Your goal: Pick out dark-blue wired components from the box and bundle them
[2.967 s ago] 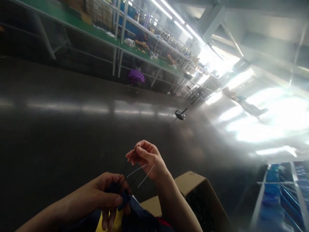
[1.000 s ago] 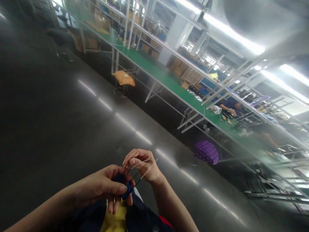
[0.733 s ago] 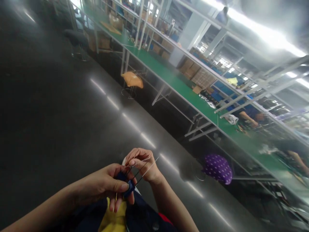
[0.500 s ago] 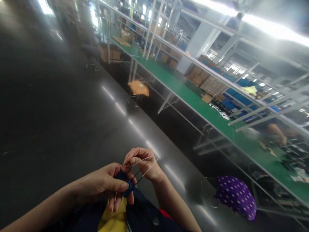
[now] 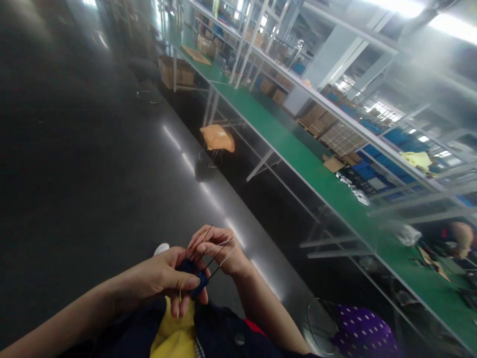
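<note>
My left hand (image 5: 169,277) is closed around small dark-blue blocks (image 5: 201,283), low in the middle of the view. Its thumb presses on the front of one block, and another blue part shows behind the fingers. Several thin, stiff wires (image 5: 216,257), dark with some paler ends, run up and to the right from the blocks. My right hand (image 5: 216,248) is just beyond, with its thumb and fingers bent together at the wires. The wires cross in front of its palm, and its exact grip is partly hidden.
A long green workbench (image 5: 272,132) with metal shelving runs diagonally on the right. An orange-covered stool (image 5: 218,137) and a purple dotted stool (image 5: 363,330) stand beside it. Cardboard boxes (image 5: 316,119) sit behind the bench. Another person's arm (image 5: 462,238) is at the far right. Dark floor (image 5: 85,189) lies left.
The view has shifted, so the bench sits further right and the purple stool lower. Both hands keep nearly the same hold, with the wires at a slightly different angle. A white rounded thing appears beyond my left wrist.
</note>
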Demonstrator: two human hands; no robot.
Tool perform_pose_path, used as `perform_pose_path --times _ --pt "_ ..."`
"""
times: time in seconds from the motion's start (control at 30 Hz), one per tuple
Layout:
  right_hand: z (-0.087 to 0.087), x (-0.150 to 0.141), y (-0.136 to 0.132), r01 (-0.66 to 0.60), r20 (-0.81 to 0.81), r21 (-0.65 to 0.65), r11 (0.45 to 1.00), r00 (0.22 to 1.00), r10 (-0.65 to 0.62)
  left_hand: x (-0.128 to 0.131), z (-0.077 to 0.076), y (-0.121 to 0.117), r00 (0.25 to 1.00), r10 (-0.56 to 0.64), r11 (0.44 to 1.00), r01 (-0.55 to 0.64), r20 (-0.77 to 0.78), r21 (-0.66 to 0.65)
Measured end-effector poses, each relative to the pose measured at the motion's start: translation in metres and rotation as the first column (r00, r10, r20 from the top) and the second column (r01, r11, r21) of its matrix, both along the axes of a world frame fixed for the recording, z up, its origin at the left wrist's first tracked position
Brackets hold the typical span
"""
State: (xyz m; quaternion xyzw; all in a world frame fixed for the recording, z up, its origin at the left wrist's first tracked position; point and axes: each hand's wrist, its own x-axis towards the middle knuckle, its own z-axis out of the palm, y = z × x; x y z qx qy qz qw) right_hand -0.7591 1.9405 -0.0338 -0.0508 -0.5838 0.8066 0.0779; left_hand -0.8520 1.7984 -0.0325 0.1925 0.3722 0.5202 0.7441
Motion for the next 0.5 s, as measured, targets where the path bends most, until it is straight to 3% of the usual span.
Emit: perform_pose_path --times 0.23,0.3,0.4,0.5 --pt "-0.005 -0.074 0.057 -0.053 0.109 0.001 0.999 0.993 0.052 -0.075 -0.008 0.056 0.996 0.048 0.999 -0.048 -0.071 0.000" --pt "-0.014 -0.101 0.077 0.086 0.139 -0.046 0.995 0.987 -0.079 -0.106 -0.010 0.074 0.994 0.103 0.995 -0.104 -0.035 -0.011" --pt "-0.025 -0.143 0.106 0.365 0.201 -0.084 0.927 0.918 -0.343 -0.162 -0.010 0.100 0.984 0.179 0.984 -0.178 0.009 -0.026" --pt "-0.024 -0.188 0.127 0.445 0.218 -0.021 0.895 0.876 -0.430 -0.222 -0.007 0.123 0.973 0.224 0.974 -0.222 0.057 -0.040"
